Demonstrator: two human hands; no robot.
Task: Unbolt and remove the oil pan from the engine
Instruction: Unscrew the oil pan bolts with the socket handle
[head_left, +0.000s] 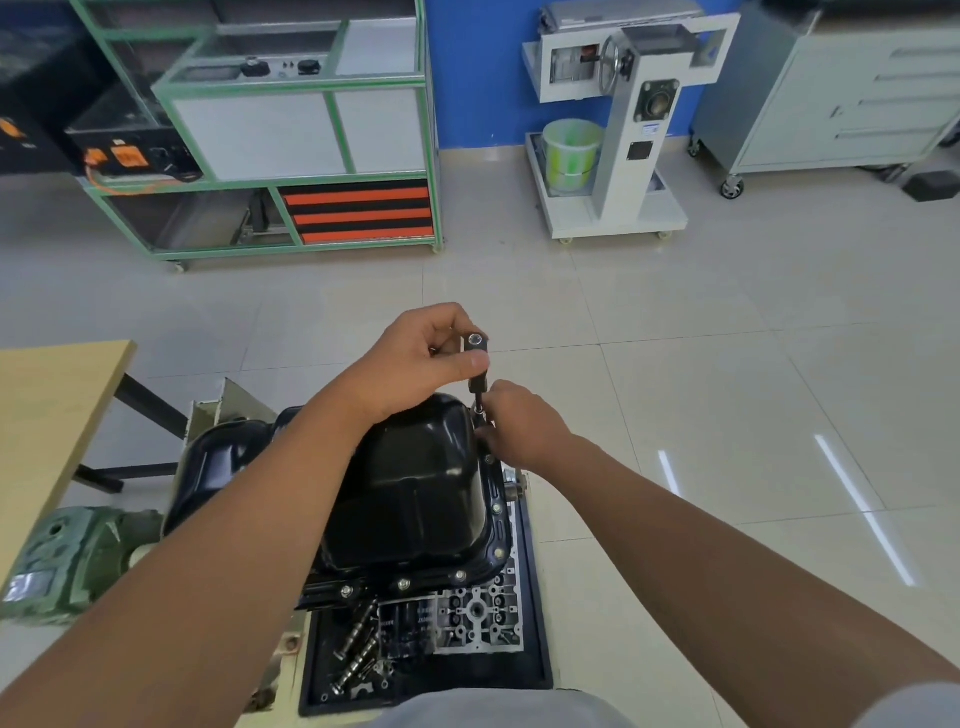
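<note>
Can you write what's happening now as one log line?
left hand grips socket driver | right hand steadies its tip at flange bolt | oil pan still on

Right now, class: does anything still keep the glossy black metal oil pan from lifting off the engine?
Yes. Silver flange bolts remain along its near and right edges. The left hand holds a socket driver on a far-corner bolt.

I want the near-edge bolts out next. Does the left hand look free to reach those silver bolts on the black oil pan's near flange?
Probably not yet: the left hand grips the black socket driver; the silver bolts themselves lie uncovered.
</note>
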